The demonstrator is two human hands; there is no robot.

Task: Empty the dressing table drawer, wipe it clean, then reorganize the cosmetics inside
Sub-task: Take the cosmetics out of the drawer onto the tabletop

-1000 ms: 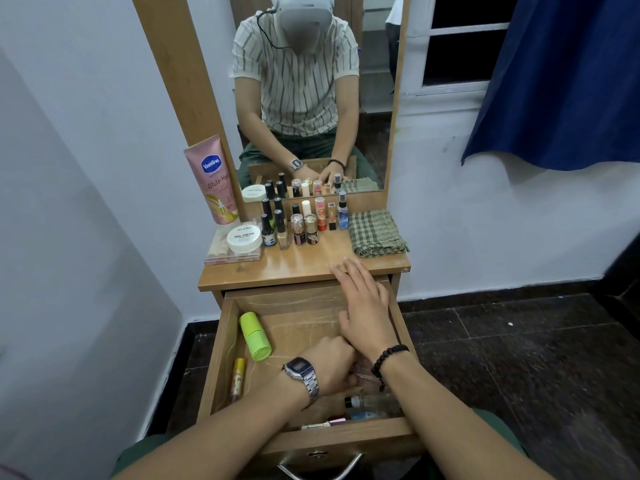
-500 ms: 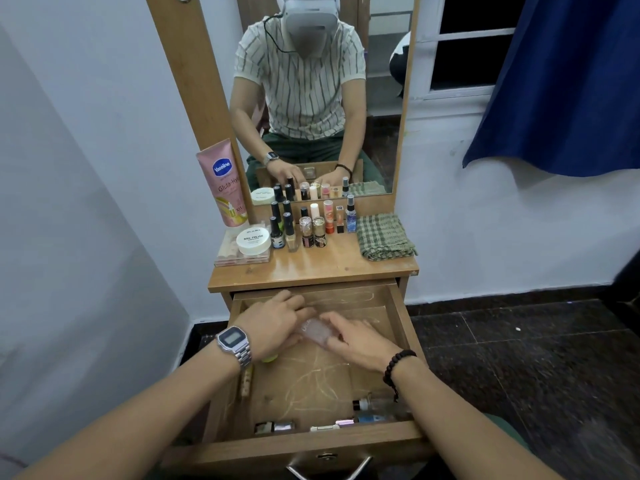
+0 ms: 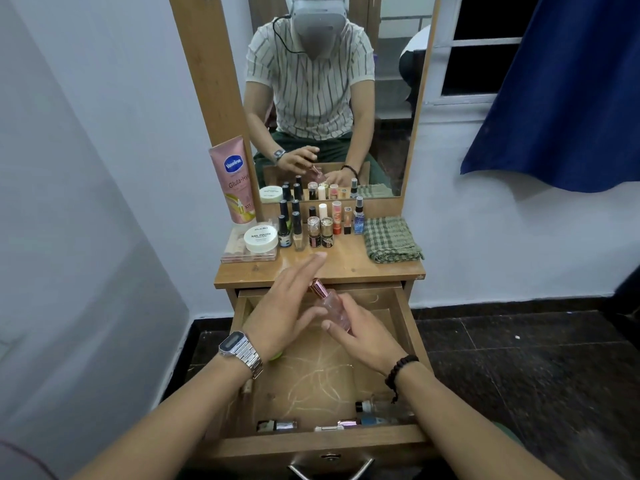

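1. Drawer: pulled open, lower centre of the frame; wooden floor scratched with pale lines.
2. Perfume bottle: clear pinkish glass with a rose-gold cap, held above the back half of the drawer, tilted with the cap toward the upper left.
3. Right hand: centre of the frame, beaded bracelet at the wrist; fingers and thumb curled round the lower body of the perfume bottle.
4. Left hand: just left of the bottle, metal watch on the wrist; fingers straight and slightly spread, reaching toward the tabletop edge. Whether the thumb touches the bottle cannot be told.
5. Green item: only a sliver shows under the left wrist, inside the drawer.
6. Small bottles and tubes: lying along the front wall of the drawer, lower centre and lower right.
7. Tabletop: above the drawer. Holds standing nail polish bottles in rows at the centre.
8. White jar: marked nail polish, on a flat clear box at the left of the tabletop.
9. Pink lotion tube: upright against the mirror frame.
10. Checked green cloth: folded, right end of the tabletop.
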